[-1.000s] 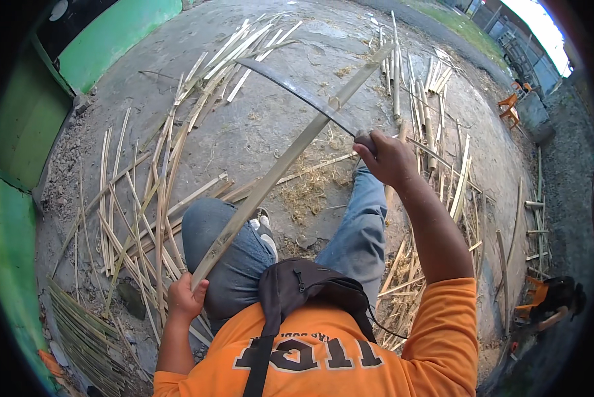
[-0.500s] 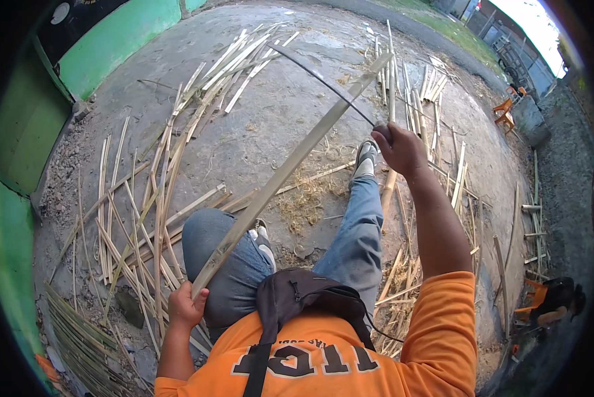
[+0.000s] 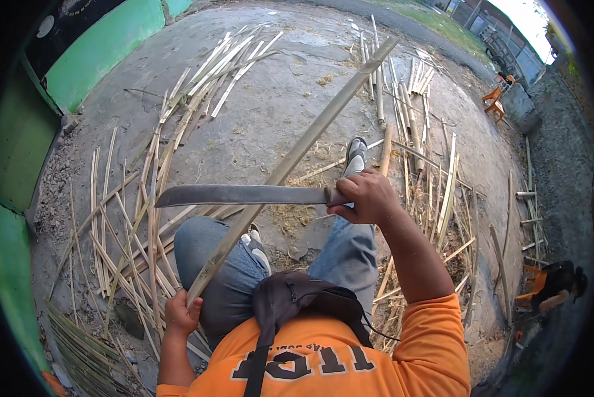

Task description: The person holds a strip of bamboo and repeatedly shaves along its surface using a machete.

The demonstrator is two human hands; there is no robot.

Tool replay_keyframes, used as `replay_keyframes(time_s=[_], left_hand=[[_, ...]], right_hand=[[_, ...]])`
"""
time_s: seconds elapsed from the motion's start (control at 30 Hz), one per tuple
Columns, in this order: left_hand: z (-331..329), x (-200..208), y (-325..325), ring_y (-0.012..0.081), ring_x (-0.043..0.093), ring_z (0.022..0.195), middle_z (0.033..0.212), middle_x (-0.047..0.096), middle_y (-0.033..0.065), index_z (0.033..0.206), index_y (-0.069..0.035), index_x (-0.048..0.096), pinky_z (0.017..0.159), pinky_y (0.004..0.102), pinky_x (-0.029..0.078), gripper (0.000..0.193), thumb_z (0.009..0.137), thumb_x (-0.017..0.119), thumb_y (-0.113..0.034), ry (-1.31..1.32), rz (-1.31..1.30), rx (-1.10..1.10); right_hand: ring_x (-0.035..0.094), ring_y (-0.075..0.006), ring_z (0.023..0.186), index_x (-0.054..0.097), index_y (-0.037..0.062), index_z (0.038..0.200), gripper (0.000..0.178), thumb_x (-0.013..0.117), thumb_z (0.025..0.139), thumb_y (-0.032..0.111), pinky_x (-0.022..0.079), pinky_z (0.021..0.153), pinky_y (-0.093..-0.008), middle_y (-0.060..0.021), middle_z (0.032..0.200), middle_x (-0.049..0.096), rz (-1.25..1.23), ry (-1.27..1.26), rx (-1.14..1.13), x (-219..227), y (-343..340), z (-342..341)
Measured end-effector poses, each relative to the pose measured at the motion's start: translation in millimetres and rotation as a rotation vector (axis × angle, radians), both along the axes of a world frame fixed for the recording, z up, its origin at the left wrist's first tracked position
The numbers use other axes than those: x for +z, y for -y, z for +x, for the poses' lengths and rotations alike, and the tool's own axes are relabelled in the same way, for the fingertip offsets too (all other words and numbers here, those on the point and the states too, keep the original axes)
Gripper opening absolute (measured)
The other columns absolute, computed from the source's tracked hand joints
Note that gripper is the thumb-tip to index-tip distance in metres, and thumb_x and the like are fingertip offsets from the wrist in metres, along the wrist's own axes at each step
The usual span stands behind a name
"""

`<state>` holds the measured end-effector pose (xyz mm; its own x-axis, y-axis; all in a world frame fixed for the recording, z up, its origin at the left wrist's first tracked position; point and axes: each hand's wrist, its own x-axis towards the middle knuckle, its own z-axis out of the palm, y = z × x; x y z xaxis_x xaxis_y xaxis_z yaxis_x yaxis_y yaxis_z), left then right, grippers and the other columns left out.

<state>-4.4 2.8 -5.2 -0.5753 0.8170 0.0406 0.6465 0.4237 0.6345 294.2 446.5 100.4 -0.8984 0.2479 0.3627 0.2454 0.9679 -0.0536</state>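
Observation:
A long split bamboo strip point(image 3: 310, 135) slants from lower left to upper right across the view. My left hand point(image 3: 182, 311) is closed round its near end, beside my bent left knee. In my right hand point(image 3: 370, 196) is the handle of a machete point(image 3: 244, 194). Its broad, dark blade points left and crosses over the strip at about mid-length. Whether the blade touches the strip I cannot tell. Pale shavings point(image 3: 287, 221) lie on the ground between my feet.
Long bamboo strips point(image 3: 153, 198) lie in loose heaps to the left, with thin greenish ones point(image 3: 79, 344) at the lower left. Bamboo poles point(image 3: 413, 129) and more pieces spread on the right. A green wall point(image 3: 105, 56) bounds the left; orange chairs point(image 3: 494, 102) stand far right.
My right hand has come nearer and lower, and the machete has swung from pointing up and away to lying level across the strip. The left hand keeps its hold.

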Motion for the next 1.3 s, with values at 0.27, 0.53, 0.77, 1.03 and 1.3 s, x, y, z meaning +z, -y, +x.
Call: replay_keyframes(time_s=[0.27, 0.53, 0.77, 1.03, 1.3], left_hand=[[6, 2, -1, 0.0522, 0.062, 0.067, 0.064, 0.055, 0.0253, 0.073, -0.002, 0.051, 0.057, 0.0546, 0.045, 0.076, 0.095, 0.059, -0.075, -0.061, 0.019, 0.021], [-2, 5, 3, 0.0524, 0.061, 0.067, 0.065, 0.057, 0.0253, 0.073, -0.002, 0.052, 0.057, 0.0538, 0.045, 0.077, 0.094, 0.059, -0.076, -0.060, -0.041, -0.007], [-7, -1, 3, 0.0516, 0.062, 0.066, 0.064, 0.056, 0.0252, 0.072, -0.002, 0.052, 0.057, 0.0520, 0.045, 0.079, 0.093, 0.058, -0.077, 0.012, -0.016, -0.050], [-5, -1, 1, 0.0530, 0.061, 0.068, 0.065, 0.057, 0.0260, 0.072, -0.002, 0.051, 0.057, 0.0529, 0.046, 0.079, 0.094, 0.057, -0.077, -0.092, -0.002, -0.029], [-7, 3, 5, 0.0507, 0.061, 0.064, 0.062, 0.055, 0.0245, 0.071, -0.002, 0.051, 0.056, 0.0515, 0.045, 0.079, 0.093, 0.058, -0.077, -0.019, -0.050, -0.029]], right_hand=[[0.069, -0.0443, 0.078, 0.064, 0.0073, 0.090, 0.051, 0.064, 0.100, 0.057, 0.053, 0.067, -0.0516, -0.0189, 0.078, 0.069, -0.226, -0.196, -0.577, 34, -113, 34], [0.069, -0.0423, 0.076, 0.062, 0.0087, 0.096, 0.040, 0.069, 0.098, 0.048, 0.052, 0.066, -0.0519, -0.0163, 0.078, 0.067, -0.129, -0.088, -0.347, -2, -50, 23], [0.069, -0.0358, 0.068, 0.059, 0.0134, 0.088, 0.050, 0.075, 0.087, 0.061, 0.052, 0.062, -0.0494, -0.0081, 0.070, 0.064, 0.093, 0.010, -0.079, 38, -65, 29], [0.072, -0.0414, 0.081, 0.062, 0.0113, 0.094, 0.043, 0.062, 0.102, 0.054, 0.056, 0.070, -0.0529, -0.0163, 0.085, 0.074, -0.001, -0.121, -0.573, 39, -130, 57], [0.069, -0.0354, 0.069, 0.061, 0.0123, 0.091, 0.051, 0.075, 0.086, 0.061, 0.053, 0.064, -0.0476, -0.0089, 0.074, 0.065, 0.048, 0.011, 0.016, 0, -34, 16]])
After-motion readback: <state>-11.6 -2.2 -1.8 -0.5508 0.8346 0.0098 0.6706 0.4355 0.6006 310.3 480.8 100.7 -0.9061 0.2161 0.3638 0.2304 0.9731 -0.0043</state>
